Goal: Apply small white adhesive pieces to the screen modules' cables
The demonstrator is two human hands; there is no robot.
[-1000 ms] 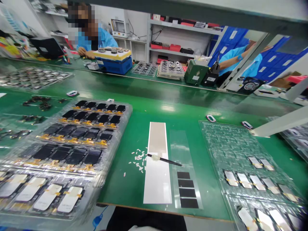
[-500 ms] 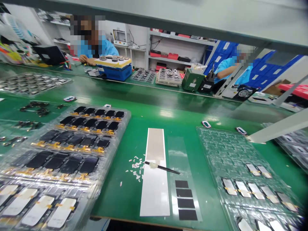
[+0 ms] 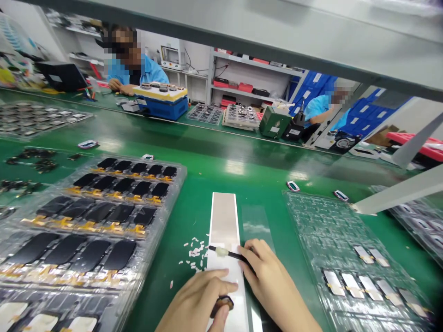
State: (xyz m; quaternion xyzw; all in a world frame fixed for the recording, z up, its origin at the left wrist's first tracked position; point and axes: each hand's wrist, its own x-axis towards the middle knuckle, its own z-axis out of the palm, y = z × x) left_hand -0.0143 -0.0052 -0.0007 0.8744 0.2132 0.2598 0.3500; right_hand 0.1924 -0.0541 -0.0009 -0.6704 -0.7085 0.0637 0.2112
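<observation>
Here's the left hand, low over the left edge of the white strip, its grip pinching a small dark part between thumb and fingers! Over to the right hand, at the strip's right edge: thumb and forefinger pinch the black tweezers, which run crosswise over the strip, blunt end at its left edge, a yellowish wrap round the shaft. Pale scraps litter the green tabletop beside that left edge; a clear sheet lies along the right. Display panels fill the tray further left!
</observation>
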